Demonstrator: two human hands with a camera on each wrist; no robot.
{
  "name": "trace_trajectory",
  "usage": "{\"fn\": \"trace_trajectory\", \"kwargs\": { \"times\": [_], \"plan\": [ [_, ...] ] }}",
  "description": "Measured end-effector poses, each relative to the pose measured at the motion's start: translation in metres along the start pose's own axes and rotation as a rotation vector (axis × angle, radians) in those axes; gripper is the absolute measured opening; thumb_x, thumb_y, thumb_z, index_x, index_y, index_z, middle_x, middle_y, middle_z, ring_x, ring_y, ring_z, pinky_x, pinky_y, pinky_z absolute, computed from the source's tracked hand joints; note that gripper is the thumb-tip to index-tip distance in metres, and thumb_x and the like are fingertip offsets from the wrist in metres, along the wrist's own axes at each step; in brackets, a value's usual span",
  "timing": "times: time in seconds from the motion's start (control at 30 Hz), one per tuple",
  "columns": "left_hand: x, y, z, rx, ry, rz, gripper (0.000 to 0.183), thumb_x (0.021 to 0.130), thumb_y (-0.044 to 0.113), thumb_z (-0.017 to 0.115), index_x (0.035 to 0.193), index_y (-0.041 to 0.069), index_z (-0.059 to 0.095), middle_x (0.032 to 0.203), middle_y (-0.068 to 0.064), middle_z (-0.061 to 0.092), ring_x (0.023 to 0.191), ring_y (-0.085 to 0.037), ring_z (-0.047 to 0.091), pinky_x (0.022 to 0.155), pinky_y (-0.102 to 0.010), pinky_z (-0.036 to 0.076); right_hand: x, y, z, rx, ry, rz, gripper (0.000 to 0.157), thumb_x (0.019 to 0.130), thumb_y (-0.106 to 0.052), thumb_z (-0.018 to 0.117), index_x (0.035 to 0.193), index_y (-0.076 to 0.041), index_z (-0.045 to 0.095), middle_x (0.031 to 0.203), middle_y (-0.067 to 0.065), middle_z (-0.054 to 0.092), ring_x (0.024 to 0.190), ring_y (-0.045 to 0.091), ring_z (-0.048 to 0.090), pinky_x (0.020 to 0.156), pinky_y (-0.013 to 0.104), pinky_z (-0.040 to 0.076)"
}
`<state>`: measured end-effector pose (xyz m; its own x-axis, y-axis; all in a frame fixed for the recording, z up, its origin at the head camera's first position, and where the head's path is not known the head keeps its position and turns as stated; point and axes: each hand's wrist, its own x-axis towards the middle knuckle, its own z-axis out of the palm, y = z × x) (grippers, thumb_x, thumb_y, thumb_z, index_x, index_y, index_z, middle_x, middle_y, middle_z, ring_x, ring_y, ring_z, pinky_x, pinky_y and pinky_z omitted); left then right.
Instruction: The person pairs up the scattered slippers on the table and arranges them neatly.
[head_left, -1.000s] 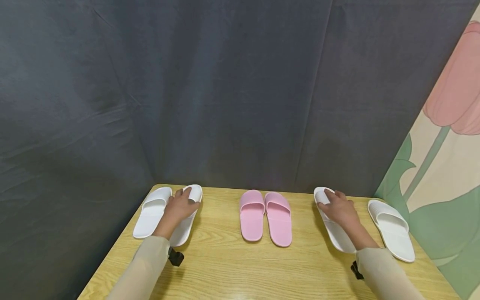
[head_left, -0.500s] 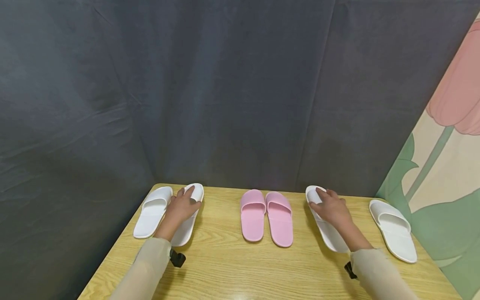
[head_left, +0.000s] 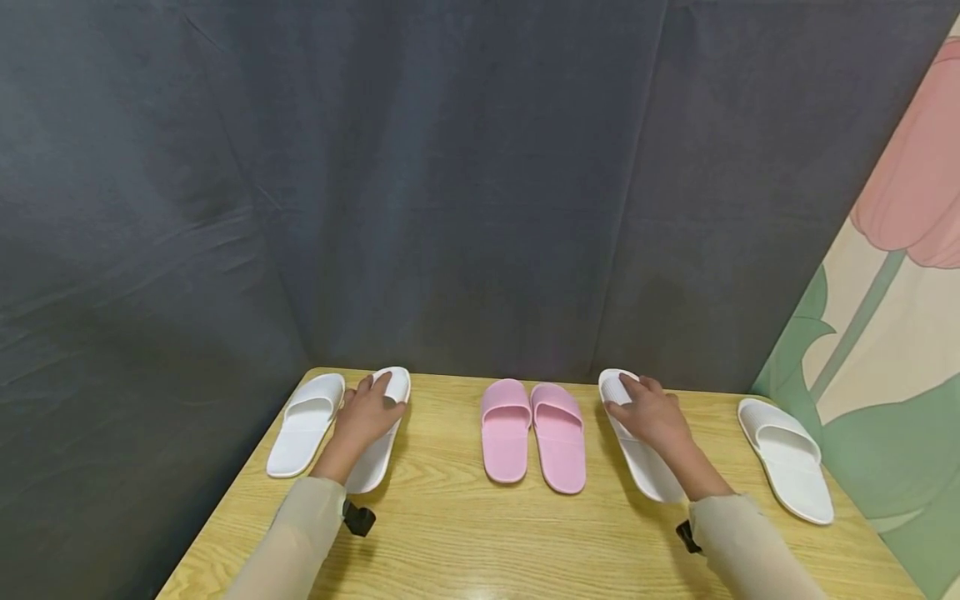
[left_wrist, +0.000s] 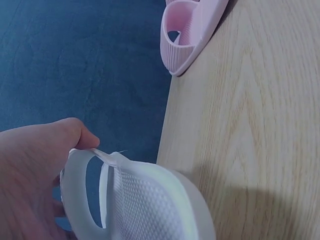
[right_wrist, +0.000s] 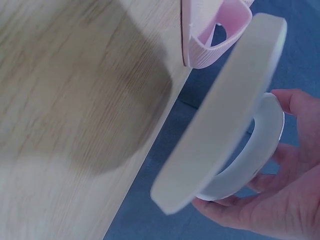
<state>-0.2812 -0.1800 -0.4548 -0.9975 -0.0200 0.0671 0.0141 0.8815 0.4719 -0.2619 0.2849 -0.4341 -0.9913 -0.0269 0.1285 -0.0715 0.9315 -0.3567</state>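
My left hand [head_left: 367, 417] grips a white slipper [head_left: 375, 462] across its upper band, beside another white slipper [head_left: 300, 433] at the table's left. In the left wrist view the thumb lies on the edge of that band on the held slipper [left_wrist: 145, 205]. My right hand [head_left: 652, 417] holds a second white slipper [head_left: 647, 471] by its band, toe pointing away. The right wrist view shows this slipper [right_wrist: 220, 115] raised and tilted, its shadow on the wood. A pink slipper [head_left: 505, 450] and its mate [head_left: 561, 454] lie between my hands.
One more white slipper [head_left: 797, 471] lies at the right end of the wooden table [head_left: 465, 542]. A dark cloth [head_left: 465, 208] hangs behind the back edge. The wall on the right carries a painted tulip [head_left: 915, 192].
My right hand has carried its white slipper leftward, nearer the pink pair and away from the white one at far right. My left hand and its slipper have shifted slightly right.
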Motion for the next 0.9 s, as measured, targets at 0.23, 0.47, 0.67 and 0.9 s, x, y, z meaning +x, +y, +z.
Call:
{"fn": "trace_trajectory", "kwargs": {
  "times": [0.23, 0.47, 0.67, 0.9],
  "plan": [
    [-0.003, 0.008, -0.001, -0.007, 0.007, 0.017, 0.075, 0.093, 0.045, 0.058, 0.158, 0.014, 0.036, 0.16, -0.028, 0.03, 0.135, -0.055, 0.036, 0.095, -0.07, 0.042, 0.001, -0.009, 0.001, -0.002, 0.009, -0.017, 0.07, 0.097, -0.042, 0.06, 0.15, 0.002, 0.043, 0.147, 0.039, 0.039, 0.128, 0.065, 0.041, 0.106, 0.07, 0.028],
    [-0.007, 0.015, -0.002, -0.004, 0.004, 0.013, 0.076, 0.093, 0.045, 0.058, 0.158, 0.015, 0.036, 0.16, -0.028, 0.03, 0.136, -0.054, 0.035, 0.096, -0.07, 0.041, 0.0, -0.017, 0.003, 0.003, 0.01, -0.027, 0.07, 0.096, -0.042, 0.061, 0.149, 0.001, 0.044, 0.146, 0.039, 0.04, 0.128, 0.064, 0.04, 0.106, 0.071, 0.027],
    [-0.009, 0.019, -0.002, -0.022, 0.019, 0.022, 0.075, 0.093, 0.045, 0.059, 0.158, 0.015, 0.037, 0.16, -0.028, 0.03, 0.135, -0.054, 0.036, 0.097, -0.07, 0.041, 0.002, -0.023, 0.006, 0.01, 0.021, -0.039, 0.07, 0.096, -0.042, 0.061, 0.149, 0.002, 0.045, 0.146, 0.039, 0.04, 0.131, 0.061, 0.039, 0.108, 0.07, 0.026],
    [-0.009, 0.023, 0.0, -0.018, 0.027, 0.031, 0.074, 0.093, 0.044, 0.06, 0.157, 0.014, 0.038, 0.159, -0.029, 0.031, 0.135, -0.054, 0.037, 0.096, -0.069, 0.042, 0.002, -0.029, 0.007, 0.019, 0.0, -0.021, 0.073, 0.096, -0.045, 0.061, 0.151, -0.001, 0.042, 0.149, 0.037, 0.038, 0.13, 0.064, 0.038, 0.102, 0.073, 0.034]
  ]
}}
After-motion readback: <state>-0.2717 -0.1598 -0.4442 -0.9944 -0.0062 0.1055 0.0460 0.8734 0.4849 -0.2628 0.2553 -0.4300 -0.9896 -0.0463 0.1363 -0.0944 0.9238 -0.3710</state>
